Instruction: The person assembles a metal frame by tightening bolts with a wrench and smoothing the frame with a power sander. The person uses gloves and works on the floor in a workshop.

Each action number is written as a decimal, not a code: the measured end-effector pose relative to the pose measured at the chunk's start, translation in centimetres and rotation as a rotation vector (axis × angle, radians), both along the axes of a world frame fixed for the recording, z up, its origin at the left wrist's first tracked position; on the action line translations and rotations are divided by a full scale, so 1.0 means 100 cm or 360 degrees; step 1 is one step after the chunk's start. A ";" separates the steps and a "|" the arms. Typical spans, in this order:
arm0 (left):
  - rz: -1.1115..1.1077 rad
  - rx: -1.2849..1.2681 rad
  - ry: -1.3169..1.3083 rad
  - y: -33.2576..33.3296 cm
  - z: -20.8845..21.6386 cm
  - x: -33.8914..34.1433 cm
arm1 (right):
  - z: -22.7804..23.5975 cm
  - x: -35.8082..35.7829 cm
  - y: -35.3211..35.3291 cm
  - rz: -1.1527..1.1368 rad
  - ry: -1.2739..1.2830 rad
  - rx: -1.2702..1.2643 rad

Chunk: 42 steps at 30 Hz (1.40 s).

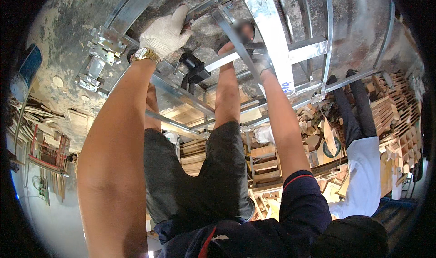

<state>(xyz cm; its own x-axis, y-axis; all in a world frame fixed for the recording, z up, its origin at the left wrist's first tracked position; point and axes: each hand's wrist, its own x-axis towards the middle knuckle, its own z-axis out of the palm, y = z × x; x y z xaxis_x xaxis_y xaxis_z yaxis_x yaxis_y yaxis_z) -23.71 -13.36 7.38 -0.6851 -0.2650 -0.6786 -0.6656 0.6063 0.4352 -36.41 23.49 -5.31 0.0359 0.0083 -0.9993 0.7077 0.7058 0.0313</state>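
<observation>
My left hand [164,33], in a whitish knit glove with a gold-coloured watch [146,54] at the wrist, is at the upper left of a frame of shiny metal tubes [181,96]. Its fingers are bent, and what they close on is partly hidden. My right hand [260,63] is inside the frame, beside a wide pale metal strip [271,35]. A slanting tube partly covers this hand, and its fingers look closed around something dark and unclear. Between my hands lies a black cylindrical object [192,66], perhaps part of a power tool.
Several metal hinge-like plates [106,42] lie left of my left wrist. Cut wood pieces [395,112] are piled at the right, with more boards [193,155] below the frame. A person in a white shirt [363,176] and dark trousers is at the right. A red metal rack [49,151] stands far left.
</observation>
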 end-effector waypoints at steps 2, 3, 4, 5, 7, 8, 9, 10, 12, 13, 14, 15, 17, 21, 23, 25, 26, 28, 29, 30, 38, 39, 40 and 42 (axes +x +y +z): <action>-0.0026 -0.0015 0.0004 0.001 -0.001 0.001 | 0.000 -0.001 0.000 -0.0005 -0.0039 -0.0004; -0.0024 -0.0028 0.0000 0.001 -0.001 0.001 | 0.000 0.000 0.000 0.0000 -0.0038 -0.0002; -0.0036 -0.0024 -0.0005 0.002 -0.002 0.001 | -0.001 0.000 0.000 -0.0006 -0.0039 0.0001; -0.0030 -0.0035 -0.0012 0.002 -0.002 0.001 | -0.002 0.001 -0.001 -0.0009 -0.0036 -0.0007; -0.0049 -0.0040 -0.0051 0.002 -0.002 0.001 | -0.006 0.002 -0.002 -0.0023 -0.0025 -0.0005; -0.0069 -0.0034 -0.0080 0.001 -0.002 0.000 | -0.008 0.004 -0.003 -0.0031 -0.0017 -0.0012; -0.0069 -0.0049 -0.0093 0.000 -0.002 0.000 | -0.010 0.004 -0.003 -0.0030 -0.0006 -0.0018; -0.0081 -0.0041 -0.0126 0.000 -0.002 0.000 | -0.012 0.006 -0.003 -0.0022 0.0009 -0.0011; -0.0061 -0.0095 -0.0115 0.000 -0.004 0.000 | -0.009 0.005 -0.001 -0.0020 0.0084 0.0011; -0.0049 -0.0072 -0.0113 -0.001 -0.005 -0.001 | -0.004 0.003 0.000 -0.0025 0.0137 0.0031; -0.0039 -0.0038 -0.0121 -0.001 -0.005 -0.001 | 0.005 0.003 0.001 0.0003 0.0219 0.0047; -0.0020 -0.0008 -0.0139 -0.001 -0.005 -0.001 | 0.017 0.001 0.003 0.0090 0.0339 0.0022; 0.0021 -0.0006 -0.0036 0.001 -0.005 0.001 | 0.048 0.001 0.006 0.0505 0.0717 -0.0150; 0.0027 -0.0082 0.0089 0.003 -0.002 0.004 | 0.108 0.026 -0.008 0.0588 0.1422 -0.0278; 0.0001 -0.0093 0.0066 0.002 -0.002 0.004 | 0.118 0.041 -0.023 0.0519 0.1632 -0.0022; 0.0005 -0.0040 0.0032 0.001 -0.004 0.003 | 0.118 0.051 -0.035 0.0905 0.1840 0.0345; -0.0024 0.0001 0.0035 0.000 -0.004 0.003 | 0.116 0.054 -0.039 0.0871 0.1968 0.0385; -0.0044 -0.0003 0.0078 -0.002 -0.003 0.002 | 0.112 0.053 -0.043 0.0990 0.1865 0.0539; -0.0059 0.0003 0.0075 -0.002 -0.003 0.002 | 0.112 0.052 -0.043 0.1038 0.1847 0.0665; -0.0066 -0.0002 0.0124 -0.003 -0.001 0.001 | 0.112 0.050 -0.042 0.0973 0.1901 0.0598; 0.0118 0.0197 0.0314 -0.005 0.001 0.002 | 0.118 0.043 -0.040 0.1181 0.1802 0.0541; 0.0120 0.0240 0.0359 -0.006 -0.001 0.002 | 0.116 0.044 -0.040 0.1198 0.1873 0.0564; 0.0082 0.0169 0.0414 -0.007 -0.003 0.002 | 0.115 0.043 -0.040 0.1248 0.1731 0.0650; -0.0001 0.0033 0.0517 -0.005 -0.007 0.005 | 0.112 0.043 -0.038 0.1247 0.1743 0.0677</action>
